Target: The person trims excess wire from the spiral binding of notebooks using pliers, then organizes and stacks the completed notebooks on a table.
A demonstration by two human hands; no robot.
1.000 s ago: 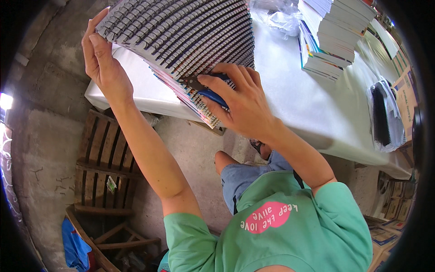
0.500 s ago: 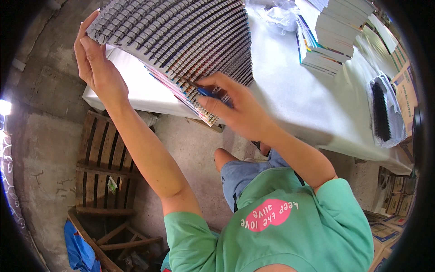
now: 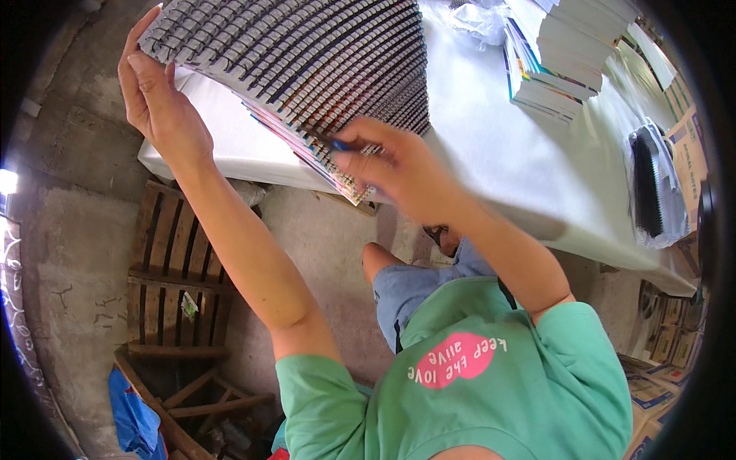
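Note:
A tall stack of spiral-bound notebooks point(image 3: 307, 69) leans at the upper left, rows of coils facing up and colored page edges showing along the near side. My left hand point(image 3: 157, 100) rests against the stack's left end, its fingers stretched out and thumb apart. At the stack's near right corner, my right hand point(image 3: 391, 157) is closed around a small blue-handled tool point(image 3: 340, 144). Its dark tip meets the coils; motion blur and my fingers hide most of it, so I cannot tell its exact kind.
The white-covered table point(image 3: 491, 169) carries piles of unbound books point(image 3: 567, 54), clear plastic point(image 3: 475, 23) and a bag of black coils point(image 3: 648, 184). Cardboard boxes point(image 3: 686, 149) stand at right. A slatted wooden piece point(image 3: 180, 268) and a blue bag point(image 3: 134, 414) lie lower left.
My right hand and the blue-handled tool have shifted slightly up and left along the coils. My left hand has moved a little left, still against the stack.

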